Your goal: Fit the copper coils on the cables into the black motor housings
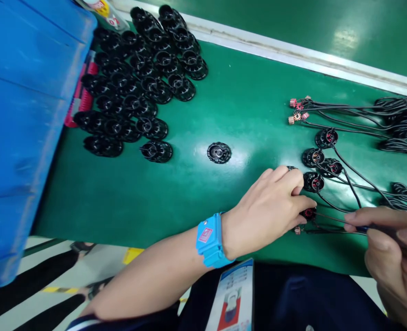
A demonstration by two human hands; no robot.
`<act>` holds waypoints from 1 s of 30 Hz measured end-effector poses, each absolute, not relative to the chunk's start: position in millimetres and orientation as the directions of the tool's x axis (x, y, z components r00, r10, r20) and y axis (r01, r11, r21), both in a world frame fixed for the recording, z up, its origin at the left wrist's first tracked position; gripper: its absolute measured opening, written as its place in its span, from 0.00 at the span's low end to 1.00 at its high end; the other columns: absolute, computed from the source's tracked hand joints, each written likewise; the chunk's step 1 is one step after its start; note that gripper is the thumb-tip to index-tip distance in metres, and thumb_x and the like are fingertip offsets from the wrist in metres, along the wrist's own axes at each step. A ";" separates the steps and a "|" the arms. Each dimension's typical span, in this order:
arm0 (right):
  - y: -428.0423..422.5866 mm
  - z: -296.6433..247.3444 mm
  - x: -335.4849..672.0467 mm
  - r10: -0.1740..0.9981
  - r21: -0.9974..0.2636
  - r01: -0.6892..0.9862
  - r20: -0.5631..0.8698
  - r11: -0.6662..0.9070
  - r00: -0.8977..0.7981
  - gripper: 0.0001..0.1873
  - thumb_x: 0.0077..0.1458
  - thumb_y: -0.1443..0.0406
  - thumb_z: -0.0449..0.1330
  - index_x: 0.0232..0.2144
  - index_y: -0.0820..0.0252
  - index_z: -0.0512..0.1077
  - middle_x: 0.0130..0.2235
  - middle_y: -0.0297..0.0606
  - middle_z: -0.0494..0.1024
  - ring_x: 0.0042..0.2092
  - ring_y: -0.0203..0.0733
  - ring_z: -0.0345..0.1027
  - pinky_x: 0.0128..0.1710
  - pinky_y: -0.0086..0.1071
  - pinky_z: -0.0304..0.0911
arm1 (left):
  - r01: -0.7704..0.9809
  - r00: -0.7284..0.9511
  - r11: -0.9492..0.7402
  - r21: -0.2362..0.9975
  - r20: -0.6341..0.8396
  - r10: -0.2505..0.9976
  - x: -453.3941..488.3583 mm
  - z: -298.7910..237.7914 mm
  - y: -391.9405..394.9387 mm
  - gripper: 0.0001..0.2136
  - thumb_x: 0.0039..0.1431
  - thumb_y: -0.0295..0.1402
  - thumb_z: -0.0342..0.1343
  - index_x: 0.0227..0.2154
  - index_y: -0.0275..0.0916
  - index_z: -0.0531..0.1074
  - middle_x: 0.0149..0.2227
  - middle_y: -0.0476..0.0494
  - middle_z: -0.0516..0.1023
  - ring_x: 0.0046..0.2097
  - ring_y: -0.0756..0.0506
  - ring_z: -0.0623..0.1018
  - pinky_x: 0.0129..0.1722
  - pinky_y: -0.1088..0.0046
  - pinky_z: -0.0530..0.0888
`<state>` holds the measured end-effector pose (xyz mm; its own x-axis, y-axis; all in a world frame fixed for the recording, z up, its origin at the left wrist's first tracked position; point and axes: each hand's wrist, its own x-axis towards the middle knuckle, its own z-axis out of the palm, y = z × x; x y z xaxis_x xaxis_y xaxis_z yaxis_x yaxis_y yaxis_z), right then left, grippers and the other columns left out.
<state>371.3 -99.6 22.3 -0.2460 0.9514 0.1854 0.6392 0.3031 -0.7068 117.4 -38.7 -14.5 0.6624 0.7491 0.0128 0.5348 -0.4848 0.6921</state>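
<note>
My left hand (270, 209), with a blue wrist strap (208, 240) on the wrist, is closed around a small black round motor housing (308, 213) with a red core, pressed to the green table (237, 105). My right hand (394, 250) pinches the thin black wires (334, 221) that run from that housing. Just beyond lie several finished housings with wires (318, 158). Bare copper-wound cores on wires (298, 110) lie farther back.
A single black housing (219, 152) lies mid-table. A heap of empty black housings (137, 78) fills the back left beside a large blue crate (24, 115). Wire bundles (401, 122) trail off the right. A white table edge (293, 53) runs along the far side.
</note>
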 end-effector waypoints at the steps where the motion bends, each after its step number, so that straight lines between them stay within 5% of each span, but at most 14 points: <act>1: -97.6 24.5 371.4 0.942 -0.691 0.644 0.188 0.327 -0.277 0.16 0.56 0.72 0.70 0.34 0.54 0.65 0.42 0.31 0.82 0.32 0.35 0.77 0.27 0.27 0.70 | 0.536 0.661 -0.480 0.695 0.008 0.750 117.6 -14.1 -38.5 0.10 0.65 0.36 0.65 0.48 0.43 0.82 0.37 0.47 0.63 0.40 0.44 0.65 0.38 0.67 0.63; 9: -84.9 30.3 361.1 0.913 -0.620 0.681 0.168 0.391 -0.371 0.11 0.60 0.69 0.67 0.31 0.55 0.67 0.37 0.37 0.82 0.29 0.38 0.75 0.28 0.32 0.75 | 0.535 0.650 -0.449 0.715 -0.010 0.760 117.6 -13.5 -39.6 0.08 0.65 0.34 0.66 0.46 0.43 0.82 0.36 0.48 0.62 0.40 0.44 0.64 0.38 0.67 0.62; 14: -88.0 29.5 343.5 0.935 -0.595 0.722 0.206 0.353 -0.288 0.15 0.64 0.70 0.63 0.26 0.55 0.65 0.36 0.35 0.83 0.26 0.34 0.73 0.24 0.30 0.71 | 0.529 0.650 -0.454 0.716 0.002 0.760 117.2 -13.6 -39.2 0.09 0.64 0.34 0.67 0.46 0.43 0.82 0.36 0.48 0.62 0.40 0.44 0.64 0.38 0.67 0.62; 21: -90.4 21.8 363.3 0.885 -0.561 0.695 0.177 0.451 -0.431 0.07 0.61 0.68 0.66 0.33 0.54 0.71 0.39 0.35 0.83 0.27 0.36 0.73 0.29 0.32 0.74 | 0.530 0.649 -0.456 0.715 0.004 0.761 117.9 -15.6 -38.8 0.09 0.64 0.34 0.66 0.46 0.43 0.82 0.37 0.47 0.63 0.40 0.44 0.64 0.37 0.67 0.62; 30: -75.3 19.5 355.4 0.834 -0.613 0.593 0.224 0.523 -0.504 0.15 0.60 0.73 0.64 0.27 0.54 0.64 0.38 0.35 0.83 0.29 0.36 0.74 0.27 0.30 0.72 | 0.527 0.655 -0.472 0.707 0.016 0.755 117.1 -14.4 -38.6 0.12 0.64 0.35 0.67 0.50 0.43 0.81 0.38 0.46 0.64 0.41 0.44 0.66 0.40 0.67 0.66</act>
<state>355.4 -75.3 19.5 -0.5040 0.8342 0.2241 0.5929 0.5228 -0.6125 117.1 -38.6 -14.4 0.6555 0.7550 0.0156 0.5270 -0.4721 0.7067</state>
